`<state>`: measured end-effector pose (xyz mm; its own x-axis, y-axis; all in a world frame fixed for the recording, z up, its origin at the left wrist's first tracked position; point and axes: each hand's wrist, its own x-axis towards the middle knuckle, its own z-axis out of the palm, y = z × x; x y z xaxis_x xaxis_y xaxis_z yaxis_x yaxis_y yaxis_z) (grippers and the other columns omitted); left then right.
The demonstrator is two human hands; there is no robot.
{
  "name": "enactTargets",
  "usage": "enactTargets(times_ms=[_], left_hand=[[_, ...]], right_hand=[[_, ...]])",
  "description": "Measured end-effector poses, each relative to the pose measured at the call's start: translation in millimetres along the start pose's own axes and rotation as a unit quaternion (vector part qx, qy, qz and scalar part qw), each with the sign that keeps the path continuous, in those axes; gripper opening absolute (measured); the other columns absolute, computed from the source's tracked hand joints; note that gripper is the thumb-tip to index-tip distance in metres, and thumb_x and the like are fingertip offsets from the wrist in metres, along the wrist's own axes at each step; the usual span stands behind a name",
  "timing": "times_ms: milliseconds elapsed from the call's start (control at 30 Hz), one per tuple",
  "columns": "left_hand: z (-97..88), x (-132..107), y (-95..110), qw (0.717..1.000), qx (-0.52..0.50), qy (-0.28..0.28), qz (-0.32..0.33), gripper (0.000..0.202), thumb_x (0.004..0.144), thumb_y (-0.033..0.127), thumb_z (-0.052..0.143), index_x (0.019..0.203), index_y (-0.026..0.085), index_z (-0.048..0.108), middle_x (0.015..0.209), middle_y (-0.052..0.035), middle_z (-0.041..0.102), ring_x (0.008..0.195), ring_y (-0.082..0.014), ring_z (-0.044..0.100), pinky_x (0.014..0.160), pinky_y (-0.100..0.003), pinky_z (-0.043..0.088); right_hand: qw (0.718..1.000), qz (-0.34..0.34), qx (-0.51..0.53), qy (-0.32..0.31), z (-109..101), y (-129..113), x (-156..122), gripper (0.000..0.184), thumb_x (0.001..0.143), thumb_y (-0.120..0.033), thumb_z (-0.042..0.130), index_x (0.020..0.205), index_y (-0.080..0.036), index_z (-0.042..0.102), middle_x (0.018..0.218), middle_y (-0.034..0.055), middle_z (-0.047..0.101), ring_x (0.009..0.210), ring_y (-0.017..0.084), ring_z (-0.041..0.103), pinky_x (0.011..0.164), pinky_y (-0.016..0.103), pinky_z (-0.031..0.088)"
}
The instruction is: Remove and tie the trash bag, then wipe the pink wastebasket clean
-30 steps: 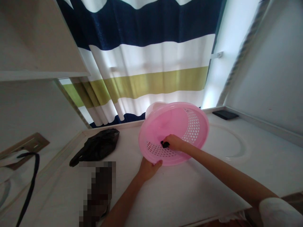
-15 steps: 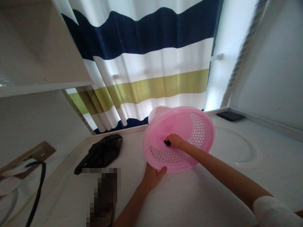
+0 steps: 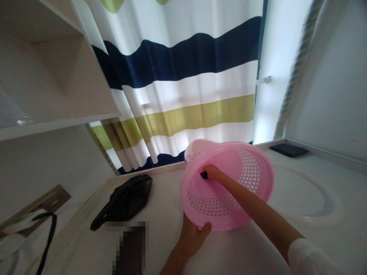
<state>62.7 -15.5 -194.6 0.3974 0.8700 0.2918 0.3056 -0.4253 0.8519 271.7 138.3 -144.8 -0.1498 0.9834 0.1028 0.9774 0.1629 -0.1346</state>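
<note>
A pink plastic basket [image 3: 229, 156] with honeycomb-like holes in its sides is tilted, its opening turned toward me. My left hand [image 3: 196, 235] grips the basket's near lower rim, thumb over the edge and the other fingers hidden beneath. My right hand [image 3: 212, 172] reaches inside, fingers closed on a small black object [image 3: 203, 175] close to the basket's inner wall. What that object is, I cannot make out. Behind the basket's far edge, part of a paler pink see-through container [image 3: 197, 147] shows.
A crumpled black plastic bag [image 3: 126, 198] lies left on the white tabletop [image 3: 169, 191], above a blurred-out dark item [image 3: 132, 252]. At right are a clear round rim [image 3: 329, 198] and a flat black object [image 3: 289, 150]. A wall socket [image 3: 54, 198] with a cable, a shelf [image 3: 57, 72] and a striped curtain [image 3: 189, 84] surround it.
The whole view has tilted upward, so everything sits lower in it. Inside the basket, my right hand and the black object have shifted slightly toward the upper left wall. My left hand keeps its grip.
</note>
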Motion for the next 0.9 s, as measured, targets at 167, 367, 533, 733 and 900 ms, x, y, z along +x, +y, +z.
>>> enactTargets(times_ms=[167, 367, 533, 733, 900], left_hand=[[-4.1, -2.8, -0.4, 0.999, 0.008, 0.027, 0.036, 0.077, 0.071, 0.042, 0.049, 0.128, 0.012, 0.008, 0.134, -0.0189, 0.019, 0.124, -0.0276, 0.022, 0.101, -0.045, 0.021], [-7.4, -7.7, -2.1, 0.994, -0.057, 0.088, -0.029, 0.081, 0.067, 0.049, 0.052, 0.128, 0.013, 0.012, 0.124, -0.0176, 0.038, 0.12, -0.0278, 0.031, 0.099, -0.044, 0.026], [-6.3, -4.9, 5.3, 0.995, -0.079, 0.027, -0.048, 0.09, 0.053, 0.042, 0.068, 0.125, 0.013, 0.022, 0.125, -0.0187, 0.037, 0.115, -0.0293, 0.038, 0.099, -0.047, 0.026], [-8.7, 0.7, 17.2, 0.987, -0.119, -0.061, -0.083, 0.089, 0.047, 0.034, 0.074, 0.123, 0.015, 0.03, 0.125, -0.0157, 0.04, 0.115, -0.0279, 0.039, 0.1, -0.043, 0.027], [-9.5, 1.7, 23.3, 0.992, -0.077, -0.061, -0.08, 0.072, 0.052, 0.032, 0.071, 0.116, 0.016, 0.042, 0.121, -0.013, 0.046, 0.113, -0.0284, 0.041, 0.099, -0.047, 0.027]], right_hand=[[1.0, 0.01, 0.016, 0.016, 0.1, -5.5, 7.4, 0.022, 0.07, -0.019, 0.052, 0.089, -0.018, 0.064, 0.091, 0.0079, 0.063, 0.087, 0.02, 0.055, 0.074, 0.025, 0.039], [0.999, 0.004, 0.022, 0.024, 10.6, -18.0, 10.5, 0.029, 0.069, -0.014, 0.051, 0.095, -0.02, 0.061, 0.099, 0.0057, 0.061, 0.095, 0.019, 0.052, 0.079, 0.025, 0.037], [0.999, 0.02, 0.03, 0.021, 16.6, -19.6, 17.2, 0.031, 0.068, -0.013, 0.05, 0.096, -0.02, 0.061, 0.098, 0.0058, 0.061, 0.095, 0.02, 0.052, 0.079, 0.026, 0.037], [0.998, 0.027, 0.041, 0.029, 15.3, -19.5, 17.4, 0.026, 0.072, -0.02, 0.05, 0.094, -0.022, 0.062, 0.095, 0.0049, 0.062, 0.089, 0.019, 0.054, 0.074, 0.025, 0.039], [0.997, 0.041, 0.051, 0.035, 21.7, -21.5, 17.8, 0.023, 0.076, -0.026, 0.047, 0.094, -0.021, 0.061, 0.096, 0.0056, 0.061, 0.088, 0.019, 0.054, 0.074, 0.025, 0.038]])
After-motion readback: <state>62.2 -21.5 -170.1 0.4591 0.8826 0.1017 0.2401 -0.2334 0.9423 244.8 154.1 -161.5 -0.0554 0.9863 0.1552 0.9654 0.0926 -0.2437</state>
